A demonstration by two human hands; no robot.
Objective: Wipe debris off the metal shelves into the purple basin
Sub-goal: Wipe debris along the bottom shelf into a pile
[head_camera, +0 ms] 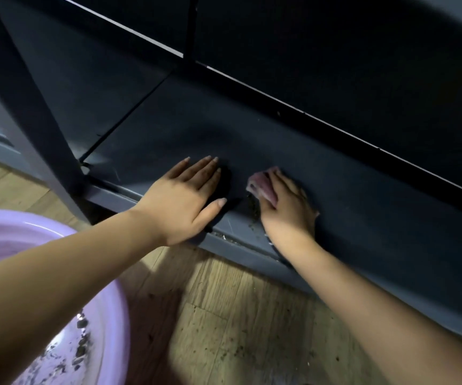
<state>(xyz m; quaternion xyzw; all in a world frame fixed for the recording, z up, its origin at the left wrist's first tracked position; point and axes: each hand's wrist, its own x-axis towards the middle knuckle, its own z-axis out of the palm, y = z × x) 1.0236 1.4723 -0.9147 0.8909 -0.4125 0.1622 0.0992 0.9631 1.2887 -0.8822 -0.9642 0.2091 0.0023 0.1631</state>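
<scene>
A dark blue-grey metal shelf (pixel 168 129) runs low across the view. My left hand (pixel 185 195) lies flat on it near its front edge, fingers straight. To its right my right hand (pixel 285 207) presses a pinkish cloth (pixel 260 184) onto the shelf, fingers spread over the cloth. Dark crumbs of debris (pixel 253 207) lie between the two hands, close to the front lip. The purple basin (pixel 110 301) stands on the floor at the lower left, under my left forearm, with dark debris inside.
A slanted shelf upright (pixel 38 112) rises at the left. A darker upper shelf (pixel 363 65) overhangs at the top right. The wooden floor (pixel 238 315) below the shelf lip is speckled with fallen crumbs.
</scene>
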